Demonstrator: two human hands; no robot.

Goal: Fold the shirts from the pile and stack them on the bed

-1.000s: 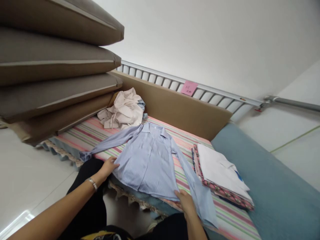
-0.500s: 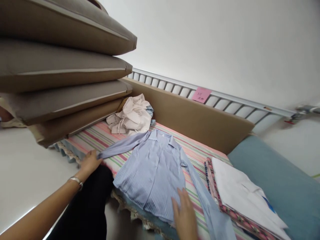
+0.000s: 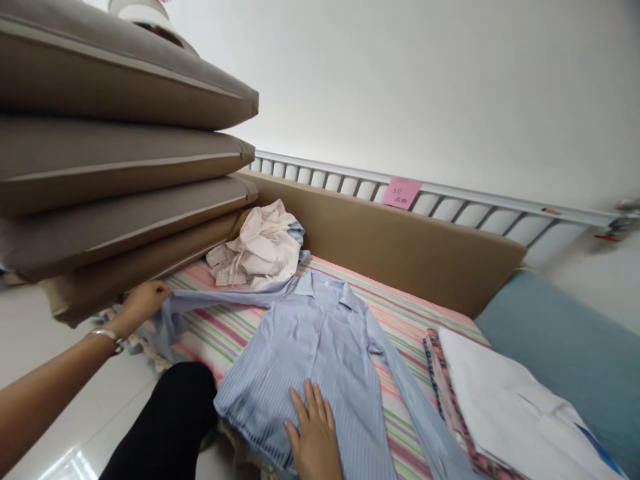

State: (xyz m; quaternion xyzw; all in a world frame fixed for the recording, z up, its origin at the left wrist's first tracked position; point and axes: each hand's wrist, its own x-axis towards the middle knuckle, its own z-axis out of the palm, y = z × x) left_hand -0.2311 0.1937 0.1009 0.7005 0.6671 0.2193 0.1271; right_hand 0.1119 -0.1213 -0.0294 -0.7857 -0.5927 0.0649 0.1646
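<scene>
A light blue striped shirt (image 3: 325, 340) lies spread out, collar away from me, on a striped bed sheet (image 3: 220, 328). At the far left, my left hand (image 3: 146, 300) pinches the shirt's left-side sleeve near its cuff and holds it stretched outward; the cuff hangs below the fingers. Palm down on the lower front of the shirt, my right hand (image 3: 315, 430) rests with fingers outstretched. The other sleeve (image 3: 407, 393) runs down along the right side, toward the folded clothes.
Crumpled pale clothes (image 3: 263, 243) lie beyond the shirt. Folded garments with a white one (image 3: 530, 407) on top are stacked at right, by a blue cushion (image 3: 565, 353). Large brown cushions (image 3: 125, 153) tower at left. A brown panel (image 3: 400, 240) and white railing run behind.
My left hand has drawn the sleeve out to the left, straightening it. My right hand has moved left, from the shirt's lower right edge onto its lower front.
</scene>
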